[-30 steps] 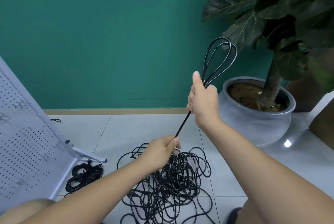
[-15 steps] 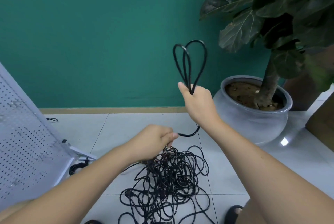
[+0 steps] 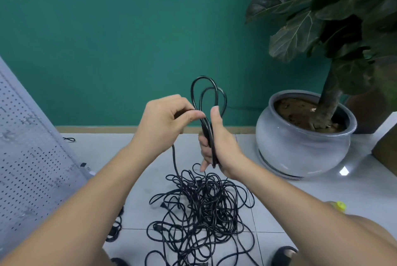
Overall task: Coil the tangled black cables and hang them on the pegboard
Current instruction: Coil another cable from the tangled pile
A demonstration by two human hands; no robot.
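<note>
- The white perforated metal pegboard [image 3: 25, 158] leans well to the left of the left hand [image 3: 163, 119]. No cable hangs on the part that shows, so the hanging is not yet done. A coil that is finished too loosely can, I think, fall open on the way there.
- The round grey glazed plant pot [image 3: 300, 147] stands to the right of the right hand [image 3: 219, 147]. A wide swing of the cable to that side could catch the large dark leaves [image 3: 296, 29] above it.
- The tangled pile of black cables [image 3: 204, 207] lies on the pale floor tiles [image 3: 300, 201] directly below both hands. This looks like the main danger: many strands cross each other, so a hard pull upward would probably tighten a knot or lift the whole heap instead of freeing one cable.
- The bundle of black cable loops [image 3: 206, 98] stands up from the right hand, which grasps its lower part with curled fingers, the thumb upright beside it. The loops are not equal in size. If the grasp loosens while a new loop is added, they may slide apart or twist.
- The single black strand [image 3: 174, 158] runs from under the left hand down into the pile. The left hand pinches the cable between thumb and fingertips, just beside the top of the right hand. If this pinch slips, the new loop would drop and the strand would fall back onto the tangle.
</note>
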